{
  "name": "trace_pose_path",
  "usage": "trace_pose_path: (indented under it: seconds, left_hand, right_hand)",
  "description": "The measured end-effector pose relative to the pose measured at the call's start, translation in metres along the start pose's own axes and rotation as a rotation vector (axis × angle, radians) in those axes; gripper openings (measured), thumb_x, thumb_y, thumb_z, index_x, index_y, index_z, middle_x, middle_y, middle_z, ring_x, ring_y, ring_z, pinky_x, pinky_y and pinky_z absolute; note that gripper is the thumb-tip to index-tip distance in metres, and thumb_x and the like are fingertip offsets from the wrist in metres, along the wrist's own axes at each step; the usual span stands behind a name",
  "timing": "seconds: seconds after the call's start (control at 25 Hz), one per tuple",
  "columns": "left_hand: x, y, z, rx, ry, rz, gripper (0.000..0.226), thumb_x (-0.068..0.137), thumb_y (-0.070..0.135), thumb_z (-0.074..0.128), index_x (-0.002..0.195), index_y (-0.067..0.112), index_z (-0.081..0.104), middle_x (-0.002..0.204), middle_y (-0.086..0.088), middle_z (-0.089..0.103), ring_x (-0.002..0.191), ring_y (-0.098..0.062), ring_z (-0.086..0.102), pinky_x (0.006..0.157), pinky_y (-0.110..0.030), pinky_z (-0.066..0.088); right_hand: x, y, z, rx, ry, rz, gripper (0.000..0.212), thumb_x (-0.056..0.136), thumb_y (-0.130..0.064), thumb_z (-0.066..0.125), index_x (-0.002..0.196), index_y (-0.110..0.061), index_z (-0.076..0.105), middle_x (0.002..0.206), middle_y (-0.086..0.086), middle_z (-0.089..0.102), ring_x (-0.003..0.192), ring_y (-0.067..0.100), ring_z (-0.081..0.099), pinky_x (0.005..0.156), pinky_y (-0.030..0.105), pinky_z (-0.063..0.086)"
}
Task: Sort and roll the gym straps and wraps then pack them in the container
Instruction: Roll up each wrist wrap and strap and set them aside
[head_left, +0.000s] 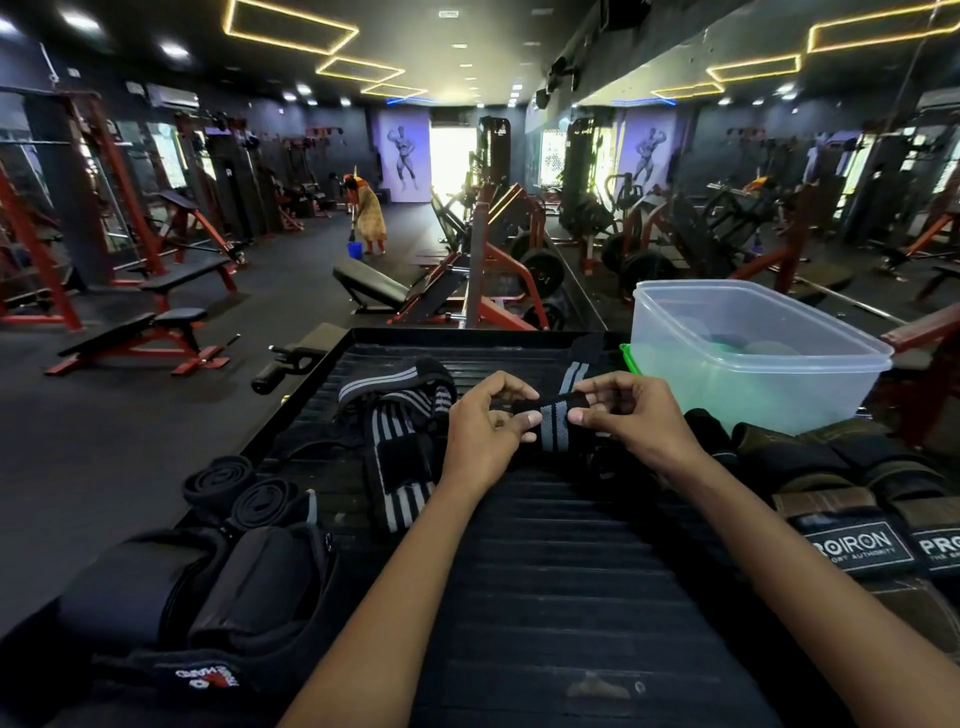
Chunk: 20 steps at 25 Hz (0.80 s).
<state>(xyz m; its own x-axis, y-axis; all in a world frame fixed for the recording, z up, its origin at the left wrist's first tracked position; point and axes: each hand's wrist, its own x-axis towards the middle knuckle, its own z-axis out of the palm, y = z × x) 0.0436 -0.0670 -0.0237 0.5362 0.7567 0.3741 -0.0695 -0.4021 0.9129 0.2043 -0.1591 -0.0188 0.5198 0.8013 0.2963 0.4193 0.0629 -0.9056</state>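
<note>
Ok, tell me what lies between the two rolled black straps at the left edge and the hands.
In the head view, a loose heap of black, grey-striped wraps lies between the rolled black straps and the left hand.

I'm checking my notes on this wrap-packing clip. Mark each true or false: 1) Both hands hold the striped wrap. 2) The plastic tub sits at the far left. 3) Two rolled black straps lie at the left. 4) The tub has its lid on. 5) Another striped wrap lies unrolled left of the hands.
1) True: the left hand and right hand both pinch the striped wrap.
2) False: the tub stands at the far right.
3) True: two rolled straps lie at the left edge.
4) False: the tub is open on top.
5) True: the loose wrap lies there unrolled.
</note>
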Motion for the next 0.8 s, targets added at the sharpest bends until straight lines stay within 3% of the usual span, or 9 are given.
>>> trace_pose_path:
  seconds: [0.2, 0.4, 0.6, 0.8]
  left_hand:
    - [0.0, -0.004, 0.0, 0.013, -0.008, 0.012, 0.026, 0.083, -0.004, 0.068, 0.081, 0.022, 0.063, 0.092, 0.008, 0.066, 0.064, -0.009, 0.066, 0.067, -0.024, 0.058]
    - [-0.001, -0.007, 0.002, 0.043, -0.031, 0.004, 0.027, 0.085, -0.003, 0.067, 0.08, 0.023, 0.061, 0.092, 0.01, 0.064, 0.066, -0.011, 0.066, 0.069, -0.025, 0.058]
    - [0.0, -0.015, 0.007, 0.19, -0.016, 0.155, 0.026, 0.075, 0.004, 0.079, 0.084, 0.025, 0.065, 0.1, 0.0, 0.065, 0.082, -0.006, 0.061, 0.064, -0.014, 0.048]
    - [0.004, -0.023, 0.009, 0.263, -0.036, 0.176, 0.024, 0.07, 0.007, 0.082, 0.091, 0.011, 0.071, 0.099, -0.002, 0.067, 0.083, -0.003, 0.059, 0.066, -0.009, 0.044]
  right_hand:
    - [-0.005, -0.001, 0.01, 0.187, -0.01, 0.112, 0.028, 0.071, 0.003, 0.079, 0.093, -0.009, 0.067, 0.081, 0.015, 0.066, 0.069, 0.012, 0.064, 0.072, 0.025, 0.056]
    - [-0.006, 0.0, 0.01, 0.28, -0.054, 0.134, 0.02, 0.075, 0.003, 0.074, 0.09, -0.009, 0.07, 0.085, 0.014, 0.07, 0.08, 0.021, 0.065, 0.07, 0.025, 0.053]
    - [-0.004, 0.004, 0.01, 0.31, -0.002, 0.126, 0.018, 0.074, 0.007, 0.074, 0.084, -0.007, 0.068, 0.069, 0.004, 0.064, 0.055, 0.002, 0.058, 0.052, 0.014, 0.045]
    - [-0.007, 0.006, 0.011, 0.292, 0.006, 0.08, 0.016, 0.075, 0.006, 0.075, 0.082, -0.007, 0.07, 0.076, -0.001, 0.071, 0.067, 0.003, 0.066, 0.057, 0.014, 0.048]
